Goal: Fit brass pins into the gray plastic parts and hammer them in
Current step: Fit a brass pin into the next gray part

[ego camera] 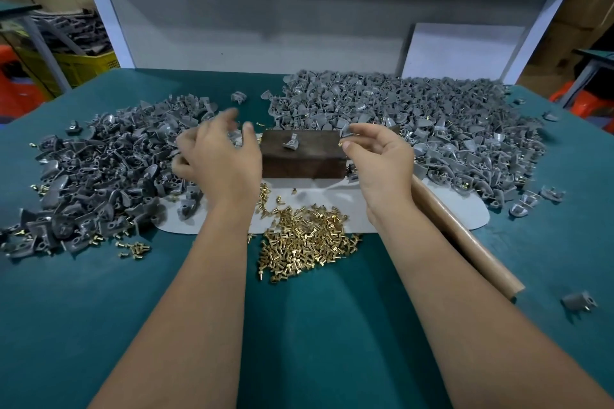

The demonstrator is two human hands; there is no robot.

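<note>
Right grip: a gray part (345, 130) is pinched between the fingertips of the right hand (378, 156), and a brass pin (341, 144) appears to be nipped at the thumb tip just below it
Left grip: nothing is held by the left hand (217, 156); its fingers are spread and blurred above the inner edge of the left pile (109, 173)
Block: one gray piece (291, 142) is seen resting on the top face of the wooden block (304, 158), between the two hands
Pin supply: loose brass pins (305, 242) are heaped on the green mat (299, 325), near the wrists
Part supply: the right pile (432, 123) of gray parts is banked behind and beside the right hand
Hammer handle: a brown handle (465, 236) is laid beside the right forearm; its head is hidden
Step judged: pin and part are probably being brought together for fitting
Done well: the pin should be started straight in its hole, and the part seated flat on the block before any blow is struck
</note>
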